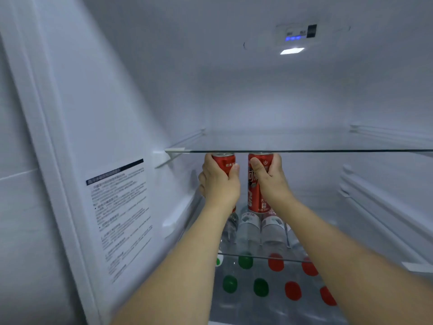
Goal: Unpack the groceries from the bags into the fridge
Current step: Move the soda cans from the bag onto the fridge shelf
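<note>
Under the upper glass shelf [304,151] of the fridge, both hands are reaching deep inside, each wrapped round a red soda can. The left hand [219,181] grips the left can [223,161] with fingers and thumb curled about its body; the right hand [271,178] clamps the right can [257,184] the same way, thumb across its front. Both cans stand upright, side by side with a gap between, their tops just beneath the shelf edge — whether their bases already rest on the lower glass shelf [257,257] I cannot tell, as the arms hide them.

Some unpacking looks done: clear water bottles [249,228] lie on their sides on the lower shelf just below the cans, and bottles with green and red caps [276,262] fill the level underneath. The top shelf holds nothing visible. No bags are in view, so how much is left outside cannot be judged — these two cans seem near their place, not yet released
</note>
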Tool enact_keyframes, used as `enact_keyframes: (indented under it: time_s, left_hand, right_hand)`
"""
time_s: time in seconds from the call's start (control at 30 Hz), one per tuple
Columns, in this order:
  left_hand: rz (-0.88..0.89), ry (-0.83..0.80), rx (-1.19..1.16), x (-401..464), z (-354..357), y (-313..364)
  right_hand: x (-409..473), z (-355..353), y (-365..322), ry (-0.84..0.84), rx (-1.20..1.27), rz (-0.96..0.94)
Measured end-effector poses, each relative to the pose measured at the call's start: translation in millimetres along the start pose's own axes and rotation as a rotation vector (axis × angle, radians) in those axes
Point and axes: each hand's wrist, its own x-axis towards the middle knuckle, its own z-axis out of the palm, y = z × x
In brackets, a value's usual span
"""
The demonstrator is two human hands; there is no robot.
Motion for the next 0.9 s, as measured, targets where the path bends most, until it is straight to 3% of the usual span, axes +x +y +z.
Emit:
enact_keyframes:
  time_s: [0.27, 0.43, 0.6, 0.9]
  left_hand:
    - [0.026, 0.008, 0.018, 50, 41, -21]
    - [0.067, 0.049, 0.052, 68, 55, -37]
    - [0.134, 0.08, 0.092, 68, 63, -47]
    - [0.031, -0.017, 0.164, 66, 69, -62]
  right_hand:
    - [54, 29, 26, 0.102, -0.39, -0.011]
    - [81, 34, 43, 0.039, -0.357, -0.012]
    - [90, 41, 56, 0.097, -0.377, -0.074]
    - [80, 45, 77, 0.137, -0.413, -0.172]
